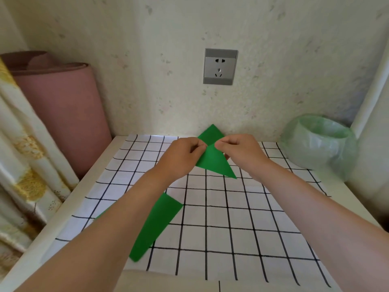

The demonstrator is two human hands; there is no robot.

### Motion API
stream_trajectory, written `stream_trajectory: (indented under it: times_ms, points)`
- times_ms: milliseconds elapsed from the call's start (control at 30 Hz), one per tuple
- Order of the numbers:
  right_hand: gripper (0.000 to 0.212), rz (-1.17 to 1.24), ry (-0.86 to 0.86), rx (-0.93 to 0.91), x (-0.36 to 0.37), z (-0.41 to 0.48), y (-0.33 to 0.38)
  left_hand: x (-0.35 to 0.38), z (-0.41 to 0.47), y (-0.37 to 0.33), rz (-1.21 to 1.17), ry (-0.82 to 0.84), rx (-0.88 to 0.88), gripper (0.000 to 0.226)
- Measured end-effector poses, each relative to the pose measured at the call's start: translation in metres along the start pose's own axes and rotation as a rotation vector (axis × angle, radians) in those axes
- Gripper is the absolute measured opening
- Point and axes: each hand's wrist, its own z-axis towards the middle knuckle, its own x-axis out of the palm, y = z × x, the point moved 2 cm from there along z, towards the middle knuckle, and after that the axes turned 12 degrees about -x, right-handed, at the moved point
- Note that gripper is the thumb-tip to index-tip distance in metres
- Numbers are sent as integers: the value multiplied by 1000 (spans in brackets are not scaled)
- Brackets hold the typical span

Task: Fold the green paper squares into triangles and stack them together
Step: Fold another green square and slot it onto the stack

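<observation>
A green paper square (pixel 212 160) is held up over the far middle of the checked sheet, partly folded, with one flap pointing up toward the wall and one hanging down to the right. My left hand (pixel 185 153) pinches it from the left. My right hand (pixel 237 148) pinches it from the right, and the fingertips of both hands nearly meet at the paper's middle. More green paper (pixel 155 225) lies flat on the sheet nearer to me, largely hidden under my left forearm.
A white sheet with a black grid (pixel 231 218) covers the white tabletop. A bin lined with a pale green bag (pixel 320 144) stands at the far right. A pink rolled mat (pixel 63 106) and a curtain (pixel 23 157) stand at the left. A wall socket (pixel 220 66) is behind.
</observation>
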Motion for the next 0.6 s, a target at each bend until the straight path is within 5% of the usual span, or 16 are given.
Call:
stream_trajectory:
  times_ms: [600]
  points:
    - [7, 173, -130, 77, -1, -2, -2, -21, -13, 7, 302, -4, 165, 27]
